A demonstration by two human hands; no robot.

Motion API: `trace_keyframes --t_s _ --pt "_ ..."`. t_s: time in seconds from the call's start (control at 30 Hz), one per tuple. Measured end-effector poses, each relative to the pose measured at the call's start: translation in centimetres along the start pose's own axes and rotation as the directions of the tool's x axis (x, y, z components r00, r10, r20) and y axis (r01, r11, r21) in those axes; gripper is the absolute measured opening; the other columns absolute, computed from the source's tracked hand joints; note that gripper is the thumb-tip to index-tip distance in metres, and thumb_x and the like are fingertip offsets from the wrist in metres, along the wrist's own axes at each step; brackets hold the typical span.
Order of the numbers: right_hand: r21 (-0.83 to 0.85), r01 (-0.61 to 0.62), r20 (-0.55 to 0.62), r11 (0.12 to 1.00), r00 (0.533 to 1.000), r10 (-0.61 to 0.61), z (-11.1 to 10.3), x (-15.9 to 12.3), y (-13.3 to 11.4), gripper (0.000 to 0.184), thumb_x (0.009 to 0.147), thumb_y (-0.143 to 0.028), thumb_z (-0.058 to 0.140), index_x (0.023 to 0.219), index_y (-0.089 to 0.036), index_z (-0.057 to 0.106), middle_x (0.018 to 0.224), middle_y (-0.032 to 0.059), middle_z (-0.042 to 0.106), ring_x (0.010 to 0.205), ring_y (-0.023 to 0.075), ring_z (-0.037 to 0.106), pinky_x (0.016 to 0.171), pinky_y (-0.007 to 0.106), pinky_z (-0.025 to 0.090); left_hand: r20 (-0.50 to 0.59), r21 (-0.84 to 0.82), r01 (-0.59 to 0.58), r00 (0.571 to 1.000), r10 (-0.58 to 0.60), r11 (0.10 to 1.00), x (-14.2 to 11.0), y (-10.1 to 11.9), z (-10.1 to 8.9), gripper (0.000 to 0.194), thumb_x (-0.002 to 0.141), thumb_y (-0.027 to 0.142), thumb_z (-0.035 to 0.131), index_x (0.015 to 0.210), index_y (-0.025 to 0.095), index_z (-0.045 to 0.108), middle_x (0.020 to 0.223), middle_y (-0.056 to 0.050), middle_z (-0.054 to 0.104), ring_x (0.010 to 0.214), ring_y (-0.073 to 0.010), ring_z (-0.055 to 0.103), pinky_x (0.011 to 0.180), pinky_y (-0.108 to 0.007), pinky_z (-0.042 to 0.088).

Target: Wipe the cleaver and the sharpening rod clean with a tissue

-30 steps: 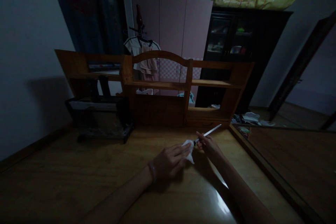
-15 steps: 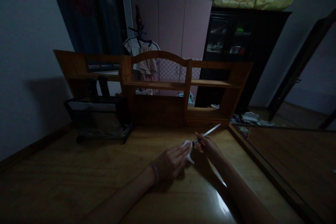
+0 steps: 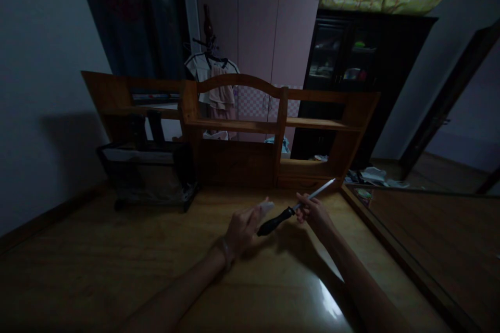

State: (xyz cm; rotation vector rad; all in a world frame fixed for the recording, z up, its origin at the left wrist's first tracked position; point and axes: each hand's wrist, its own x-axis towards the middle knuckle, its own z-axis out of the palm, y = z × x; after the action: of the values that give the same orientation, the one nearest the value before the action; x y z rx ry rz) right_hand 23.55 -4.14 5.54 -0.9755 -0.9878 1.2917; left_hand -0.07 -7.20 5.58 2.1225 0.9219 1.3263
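Observation:
My right hand [image 3: 313, 214] pinches the metal shaft of a sharpening steel [image 3: 276, 221] just ahead of its black contoured handle. The slim, pale rod slants up to the right, and the handle points down toward my left hand [image 3: 242, 229]. A white tissue [image 3: 266, 209] is gripped in my left hand, at the fingertips, partly covered by the fingers. A small gap separates the left hand and tissue from the handle. Both hands are above the wooden tabletop [image 3: 187, 265].
A wooden shelf unit [image 3: 238, 126] runs along the back of the tabletop. At the left stands a black rack [image 3: 146, 177] with dark upright handles. A raised wooden edge [image 3: 390, 239] borders the right side, and light glares off the front surface.
My left hand and the tissue have moved left, away from the steel, uncovering its black handle. My right hand has shifted slightly right with the steel still in it.

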Motion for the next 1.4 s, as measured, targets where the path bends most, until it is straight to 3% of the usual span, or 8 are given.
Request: trace_keyframes --t_s 0.07,0.17,0.33,0.43,0.83,1.1,1.4 --pt "-0.007 -0.001 0.020 1.000 1.000 0.001 0.4 -0.3 0.1 0.032 0.072 -0.043 0.071 0.066 -0.019 0.050 0.050 0.0018 0.062 0.037 0.0132 0.056 0.035 0.021 0.044 -0.019 -0.082 0.071 0.997 -0.073 0.994 0.3 0.5 0.0 0.040 0.097 0.032 0.030 0.128 0.023 0.054 0.132 -0.005 0.054 0.117 -0.0201 0.053 0.098 -0.029 0.042" --pt "-0.026 0.002 0.056 1.000 0.998 -0.001 1.0 -0.5 0.4 0.032 0.073 -0.044 0.069 0.066 -0.019 0.051 0.051 0.0024 0.063 0.038 0.0135 0.057 0.036 0.022 0.045 0.073 -0.134 0.100 0.993 -0.091 0.986 0.4 1.5 0.3 0.039 0.097 0.033 0.030 0.130 0.027 0.051 0.134 -0.001 0.051 0.122 -0.0203 0.049 0.103 -0.032 0.037" --pt "-0.041 -0.011 0.055 0.999 0.998 0.013 1.1 -0.4 0.9 0.033 0.072 -0.044 0.071 0.064 -0.019 0.050 0.047 0.0000 0.061 0.036 0.0127 0.055 0.035 0.021 0.044 0.320 -0.123 -0.030 0.945 0.068 0.992 -0.1 2.3 0.8 0.038 0.096 0.032 0.034 0.132 0.029 0.049 0.140 0.001 0.045 0.131 -0.0202 0.038 0.110 -0.036 0.029" --pt "-0.032 -0.019 0.026 0.999 0.999 0.020 0.8 -0.3 1.0 0.031 0.071 -0.042 0.071 0.064 -0.018 0.053 0.048 0.0002 0.061 0.035 0.0124 0.054 0.036 0.022 0.044 0.375 -0.082 -0.098 0.919 0.122 0.992 -0.2 2.1 0.7 0.038 0.096 0.030 0.037 0.132 0.028 0.048 0.142 0.000 0.042 0.132 -0.0198 0.036 0.110 -0.036 0.029" --pt "-0.007 0.012 -0.059 1.000 0.998 -0.013 -0.6 0.2 0.6 0.030 0.072 -0.038 0.071 0.060 -0.017 0.053 0.045 -0.0008 0.058 0.033 0.0101 0.050 0.032 0.020 0.039 0.335 -0.068 -0.148 0.928 0.162 0.987 -0.2 2.5 0.4 0.036 0.097 0.025 0.035 0.129 0.026 0.052 0.129 -0.005 0.054 0.116 -0.0170 0.052 0.101 -0.032 0.039" --pt "-0.008 0.043 -0.148 0.999 0.988 -0.044 -1.6 0.3 -0.1 0.030 0.070 -0.040 0.071 0.063 -0.018 0.053 0.047 -0.0005 0.058 0.035 0.0097 0.050 0.034 0.020 0.040 0.314 -0.038 -0.145 0.937 0.150 0.989 -0.2 2.2 0.6 0.036 0.097 0.028 0.035 0.128 0.026 0.053 0.133 -0.006 0.050 0.119 -0.0187 0.049 0.104 -0.034 0.037" --pt "0.024 0.113 -0.221 0.993 0.970 -0.105 -2.3 0.5 -0.3 0.028 0.068 -0.037 0.072 0.060 -0.017 0.055 0.046 0.0000 0.059 0.034 0.0096 0.050 0.032 0.021 0.038 0.257 -0.121 -0.098 0.958 0.126 0.988 -0.1 3.1 -0.1 0.040 0.096 0.029 0.033 0.134 0.026 0.047 0.142 0.000 0.042 0.132 -0.0204 0.036 0.112 -0.037 0.027"
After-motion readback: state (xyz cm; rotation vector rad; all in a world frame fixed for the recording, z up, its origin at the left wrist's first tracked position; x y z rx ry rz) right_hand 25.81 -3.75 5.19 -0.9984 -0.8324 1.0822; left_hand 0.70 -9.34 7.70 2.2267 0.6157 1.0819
